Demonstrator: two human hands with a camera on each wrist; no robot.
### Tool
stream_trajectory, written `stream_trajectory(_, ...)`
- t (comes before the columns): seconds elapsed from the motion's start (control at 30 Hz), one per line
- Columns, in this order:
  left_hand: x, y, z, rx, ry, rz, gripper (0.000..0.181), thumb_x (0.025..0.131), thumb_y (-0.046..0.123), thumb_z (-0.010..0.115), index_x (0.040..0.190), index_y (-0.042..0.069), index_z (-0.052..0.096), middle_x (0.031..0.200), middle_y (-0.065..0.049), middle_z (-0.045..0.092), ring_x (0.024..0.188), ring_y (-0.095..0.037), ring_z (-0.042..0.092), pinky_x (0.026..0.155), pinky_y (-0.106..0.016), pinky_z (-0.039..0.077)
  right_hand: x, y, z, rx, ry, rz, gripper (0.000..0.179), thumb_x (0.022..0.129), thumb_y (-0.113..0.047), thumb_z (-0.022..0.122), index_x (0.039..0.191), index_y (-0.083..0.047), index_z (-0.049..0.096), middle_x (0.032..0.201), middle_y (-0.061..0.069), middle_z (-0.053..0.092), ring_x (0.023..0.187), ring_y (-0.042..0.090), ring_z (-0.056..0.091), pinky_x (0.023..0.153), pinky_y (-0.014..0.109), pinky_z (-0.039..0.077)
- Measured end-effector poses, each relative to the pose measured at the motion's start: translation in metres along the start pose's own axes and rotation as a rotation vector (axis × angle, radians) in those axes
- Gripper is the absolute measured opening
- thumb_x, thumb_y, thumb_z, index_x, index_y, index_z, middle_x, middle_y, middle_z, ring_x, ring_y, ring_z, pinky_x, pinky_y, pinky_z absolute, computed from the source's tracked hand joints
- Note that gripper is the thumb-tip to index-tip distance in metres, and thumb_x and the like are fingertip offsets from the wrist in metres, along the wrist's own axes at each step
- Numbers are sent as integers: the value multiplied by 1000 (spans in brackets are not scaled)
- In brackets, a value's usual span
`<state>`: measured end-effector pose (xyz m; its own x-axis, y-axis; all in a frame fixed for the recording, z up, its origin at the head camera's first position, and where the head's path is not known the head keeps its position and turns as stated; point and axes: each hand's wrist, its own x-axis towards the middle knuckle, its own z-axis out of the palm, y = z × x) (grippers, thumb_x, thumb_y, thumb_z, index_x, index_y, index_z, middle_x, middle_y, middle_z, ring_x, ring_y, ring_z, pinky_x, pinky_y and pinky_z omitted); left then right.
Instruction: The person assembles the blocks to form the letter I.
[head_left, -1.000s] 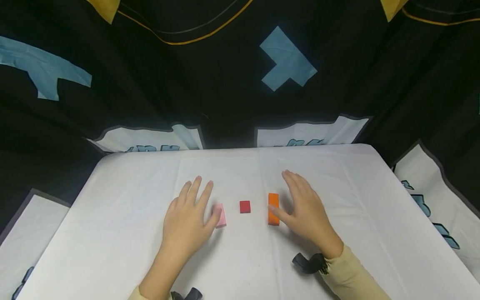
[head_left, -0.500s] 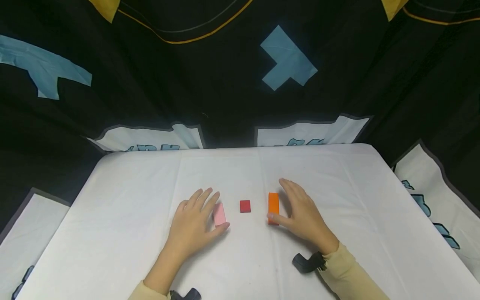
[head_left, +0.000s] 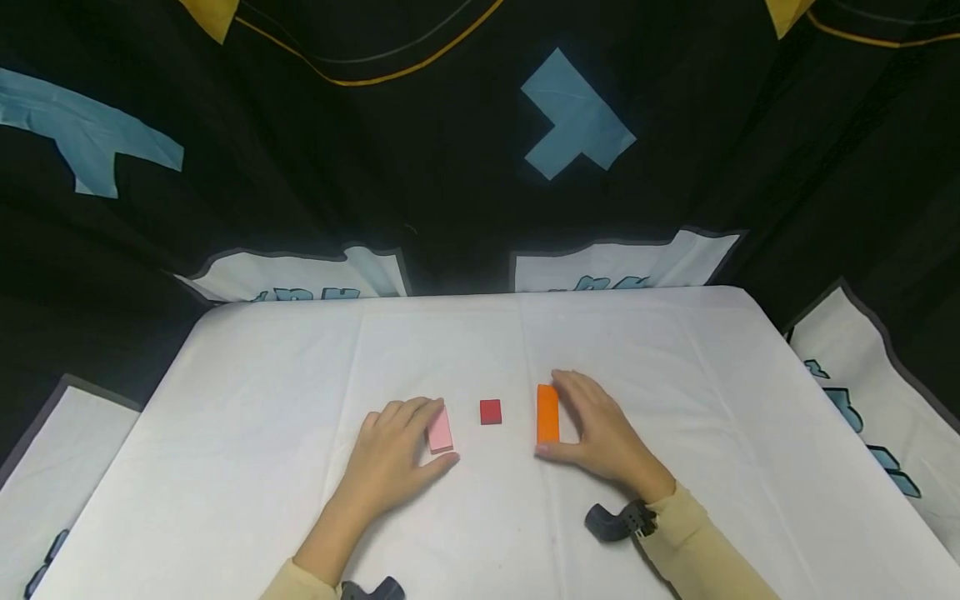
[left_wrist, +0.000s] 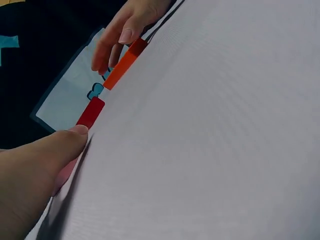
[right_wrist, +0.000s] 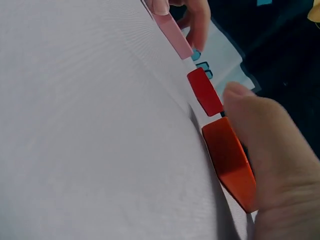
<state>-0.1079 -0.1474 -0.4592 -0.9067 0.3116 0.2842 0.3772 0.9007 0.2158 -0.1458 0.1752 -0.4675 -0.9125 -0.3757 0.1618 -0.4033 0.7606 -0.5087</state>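
Three blocks lie in a row on the white tabletop: a pink block [head_left: 439,432], a small red block [head_left: 491,412] and an orange block [head_left: 547,412]. My left hand [head_left: 393,458] arches beside the pink block, fingertips at its far end and thumb just off its near end. Around the orange block curves my right hand [head_left: 600,429], its thumb over the near end and index fingertip by the far end. In the right wrist view, my right thumb [right_wrist: 270,135] partly hides the orange block. The red block sits between both hands, untouched.
A white cloth covers the table [head_left: 247,400]. Behind it hangs a black curtain [head_left: 450,167] with blue and yellow patches. Dark wrist-worn devices, such as the right one [head_left: 618,522], hang close over the cloth.
My left hand has come down and moved right and nearer, its fingers drawing in at the pink block. My right hand has lowered toward the orange block. The blocks have stayed put.
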Motion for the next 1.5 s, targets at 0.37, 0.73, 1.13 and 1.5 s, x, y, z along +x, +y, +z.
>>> stream_trajectory(0.37, 0, -7, 9, -108, -6, -43, 74, 80, 62, 71, 140, 22, 54, 136, 3, 59, 117, -19, 52, 86, -38, 35, 2, 5, 6, -42, -20, -2, 102, 72, -69, 74, 153, -19, 37, 158, 2, 38, 148, 26, 30, 118, 57, 26)
stream_trajectory(0.73, -1, -11, 12, -197, -2, -73, 71, 79, 57, 74, 139, 23, 56, 138, 4, 59, 117, -18, 50, 85, -37, 31, 2, 7, 9, -69, -26, -11, 99, 73, -68, 74, 152, -19, 39, 156, 1, 41, 147, 26, 31, 118, 56, 27)
stream_trajectory(1.13, -2, -10, 12, -200, 34, -67, 70, 76, 55, 78, 135, 21, 60, 134, 2, 62, 114, -18, 53, 84, -36, 34, 2, 6, 10, -77, -42, 12, 96, 74, -66, 75, 152, -23, 39, 156, 0, 42, 148, 27, 30, 118, 57, 25)
stream_trajectory(1.5, -5, -3, 9, -194, 63, -47, 71, 74, 55, 79, 134, 22, 61, 131, 4, 63, 113, -17, 54, 84, -35, 34, 2, 6, 10, -81, -39, 5, 95, 74, -64, 75, 152, -22, 39, 155, -1, 42, 146, 26, 33, 118, 57, 27)
